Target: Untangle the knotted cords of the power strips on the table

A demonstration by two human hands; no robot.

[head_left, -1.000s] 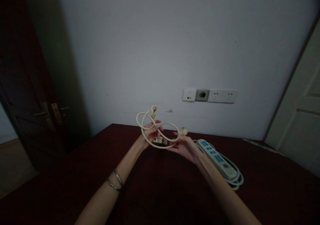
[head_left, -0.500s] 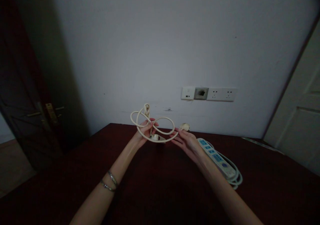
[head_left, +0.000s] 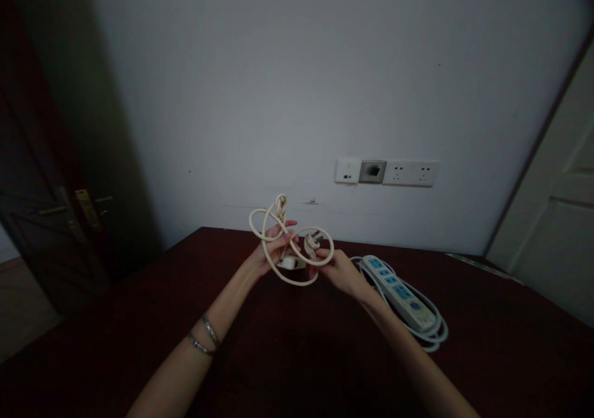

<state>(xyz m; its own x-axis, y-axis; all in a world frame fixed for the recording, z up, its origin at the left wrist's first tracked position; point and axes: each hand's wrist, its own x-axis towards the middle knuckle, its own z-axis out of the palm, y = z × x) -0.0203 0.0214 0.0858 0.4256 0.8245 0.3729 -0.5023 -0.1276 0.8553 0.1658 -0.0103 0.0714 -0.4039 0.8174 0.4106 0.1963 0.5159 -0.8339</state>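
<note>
The person's left hand [head_left: 275, 244] grasps the bunched cream cord [head_left: 299, 283], its coils standing above the grip and looping across toward the other hand. The right hand [head_left: 341, 270] pinches the cord's plug [head_left: 310, 244] near its neck — prongs pointing up and away from the fingers, framed by a loop of cord. A white block [head_left: 291, 262] sits just below the left hand's grip, between the two hands; whether fingers touch it is hard to tell. To the right of the right hand's grip, a power strip [head_left: 401, 293] lies on the dark red table [head_left: 278, 356] — its own cord [head_left: 439, 337] coiled around it. Wall sockets [head_left: 411, 173] are above and beyond the right hand.
</note>
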